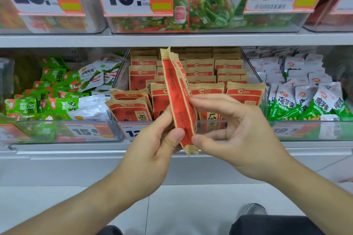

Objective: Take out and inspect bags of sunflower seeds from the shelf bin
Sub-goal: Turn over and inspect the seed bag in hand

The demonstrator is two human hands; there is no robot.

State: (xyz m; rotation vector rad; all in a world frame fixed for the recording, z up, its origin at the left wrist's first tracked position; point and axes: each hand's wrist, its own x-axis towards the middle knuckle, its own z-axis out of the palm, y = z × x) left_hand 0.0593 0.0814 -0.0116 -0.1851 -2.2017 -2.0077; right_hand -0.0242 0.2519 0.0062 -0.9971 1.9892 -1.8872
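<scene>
A clear shelf bin [122, 129] in the middle of the lower shelf holds several tan-and-red sunflower seed bags [208, 74] standing in rows. In front of it I hold a small stack of these bags [176, 97] upright, edge-on to the camera. My left hand [154, 139] grips the stack's lower left side, thumb on the front near the bottom. My right hand [235, 129] pinches the right edge, with its fingertips at mid height and its thumb near the bottom corner.
The bin to the left holds green and white snack packs [57, 99]; the one to the right holds white and green packs [305, 101]. Upper shelf bins [206, 5] carry large price tags. Below are the grey shelf base, a tiled floor and my shoe [252, 209].
</scene>
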